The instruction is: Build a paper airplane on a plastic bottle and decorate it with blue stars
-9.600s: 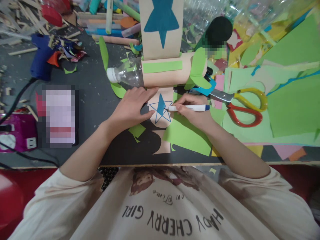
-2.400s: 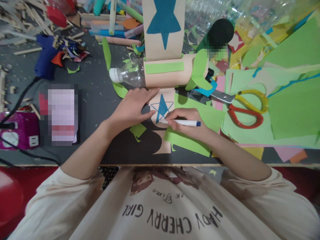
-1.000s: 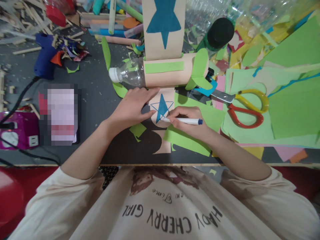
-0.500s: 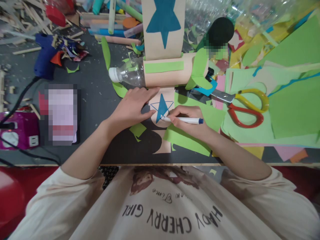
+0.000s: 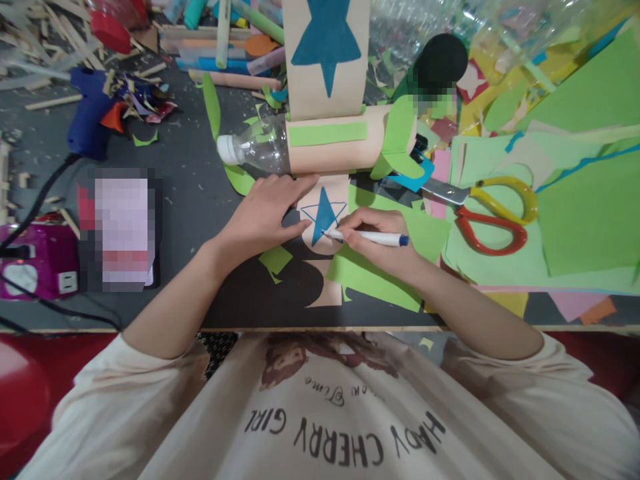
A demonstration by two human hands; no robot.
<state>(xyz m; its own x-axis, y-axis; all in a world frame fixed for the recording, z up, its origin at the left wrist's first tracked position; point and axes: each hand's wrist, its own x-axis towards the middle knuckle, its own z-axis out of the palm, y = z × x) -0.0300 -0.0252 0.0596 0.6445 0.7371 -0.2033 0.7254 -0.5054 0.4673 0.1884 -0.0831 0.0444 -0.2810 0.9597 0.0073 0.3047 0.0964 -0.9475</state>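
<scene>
The dark grey table [image 5: 180, 143] spans the view, its pale near edge running straight before the person. Red surfaces [image 5: 25, 393] show below that edge at both ends. Green sheets [image 5: 595, 220] cover the right side, and clear plastic [image 5: 400, 27] crowds the far right. Near the middle lies a paper-wrapped bottle [image 5: 325, 157], capped end leftward. Scissors [image 5: 465, 212] rest partly on the sheets. The left hand [image 5: 263, 213] lies flat, thumb apart from fingers, its tips on a peach paper tab. A purple socket box [image 5: 43, 260] sits by the near left corner, a blue glue gun [image 5: 87, 110] farther along the left side. Between bottle and near edge lies the peach paper tab [image 5: 330, 247], bearing a part-filled blue star. The right hand [image 5: 387, 253] pinches a white marker [image 5: 375, 237], tip at the star.
</scene>
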